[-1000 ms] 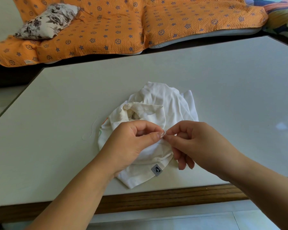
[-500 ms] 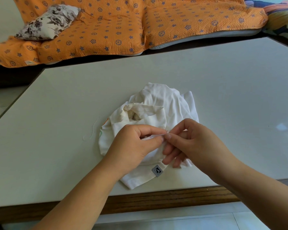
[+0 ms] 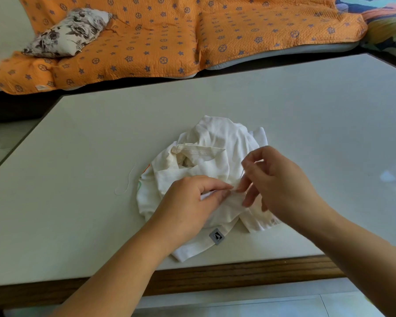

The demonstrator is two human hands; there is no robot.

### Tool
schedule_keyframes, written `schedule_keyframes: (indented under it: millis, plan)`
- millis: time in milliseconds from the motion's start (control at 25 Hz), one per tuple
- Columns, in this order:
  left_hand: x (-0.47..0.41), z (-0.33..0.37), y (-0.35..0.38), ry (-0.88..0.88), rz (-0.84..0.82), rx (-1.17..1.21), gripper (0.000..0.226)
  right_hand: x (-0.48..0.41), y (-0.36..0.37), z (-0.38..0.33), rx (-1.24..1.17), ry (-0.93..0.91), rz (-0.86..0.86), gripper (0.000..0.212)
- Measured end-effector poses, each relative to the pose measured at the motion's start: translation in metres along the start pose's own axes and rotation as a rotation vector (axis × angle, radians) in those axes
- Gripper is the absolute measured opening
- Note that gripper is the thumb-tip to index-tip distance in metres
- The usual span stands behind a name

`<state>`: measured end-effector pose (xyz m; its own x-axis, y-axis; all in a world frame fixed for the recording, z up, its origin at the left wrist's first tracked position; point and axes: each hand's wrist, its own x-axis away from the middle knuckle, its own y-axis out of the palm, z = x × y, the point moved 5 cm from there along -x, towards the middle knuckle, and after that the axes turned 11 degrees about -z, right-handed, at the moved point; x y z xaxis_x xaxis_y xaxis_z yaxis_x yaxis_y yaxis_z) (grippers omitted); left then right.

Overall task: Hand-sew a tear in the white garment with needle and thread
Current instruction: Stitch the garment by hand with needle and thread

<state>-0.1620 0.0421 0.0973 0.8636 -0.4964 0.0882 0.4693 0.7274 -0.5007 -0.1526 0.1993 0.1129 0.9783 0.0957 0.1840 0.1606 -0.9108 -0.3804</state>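
The white garment point(image 3: 215, 143) lies bunched on the pale table point(image 3: 215, 99), a small grey label at its near hem. My left hand point(image 3: 190, 207) pinches a fold of the cloth between thumb and fingers. Just to its right, my right hand point(image 3: 281, 184) is raised a little above the cloth, thumb and forefinger pinching a thin needle point(image 3: 242, 173) that points down toward the fold. A loose white thread point(image 3: 128, 183) curls on the table left of the garment.
A wooden edge point(image 3: 215, 277) runs along the table's near side. Behind the table lies an orange patterned mattress cover point(image 3: 169, 37) with a floral pillow point(image 3: 66, 33) on it. Colourful bedding point(image 3: 389, 24) shows at the far right.
My right hand has lifted up and to the right, drawing the needle away from the fold. My left hand has kept its pinch on the cloth.
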Motion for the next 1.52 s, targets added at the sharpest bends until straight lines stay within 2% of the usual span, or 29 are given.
schedule_keyframes:
  millis: [80, 240, 360, 440, 600, 920, 1000, 1160, 1240, 1320, 1520]
  plan:
    - [0.001, -0.001, 0.0, -0.007, -0.021, 0.011, 0.018, -0.008, -0.011, 0.001, -0.084, 0.006, 0.04, 0.013]
    - [0.001, -0.002, 0.003, -0.042, -0.094, 0.005, 0.019, -0.018, -0.014, 0.002, -0.666, 0.037, -0.084, 0.014]
    - [0.0, -0.003, 0.004, -0.045, -0.132, 0.023, 0.019, -0.025, -0.02, 0.0, -0.878, -0.028, -0.067, 0.015]
    - [0.001, -0.002, 0.003, -0.046, -0.155, 0.047, 0.019, -0.031, -0.029, 0.003, -0.821, -0.08, 0.038, 0.014]
    - [0.001, -0.003, 0.001, -0.06, -0.181, 0.088, 0.017, -0.031, -0.048, 0.007, -0.459, -0.207, 0.272, 0.014]
    - [0.002, -0.003, -0.001, -0.078, -0.202, 0.128, 0.016, -0.028, -0.052, 0.009, -0.216, -0.289, 0.347, 0.017]
    - [0.003, -0.003, -0.001, -0.086, -0.202, 0.135, 0.015, -0.023, -0.05, 0.002, -0.191, -0.283, 0.277, 0.015]
    - [0.003, -0.002, -0.003, -0.099, -0.19, 0.193, 0.017, -0.006, -0.023, -0.016, 0.05, -0.186, -0.15, 0.009]
    - [0.003, -0.001, -0.005, -0.097, -0.182, 0.205, 0.017, 0.001, -0.009, -0.014, 0.179, -0.136, -0.28, 0.009]
    - [0.003, -0.001, -0.011, -0.101, -0.158, 0.182, 0.014, 0.001, -0.01, -0.011, 0.251, -0.094, -0.252, 0.011]
    - [0.006, 0.001, -0.022, -0.091, -0.096, 0.129, 0.012, -0.001, -0.021, -0.007, 0.185, -0.042, -0.157, 0.011]
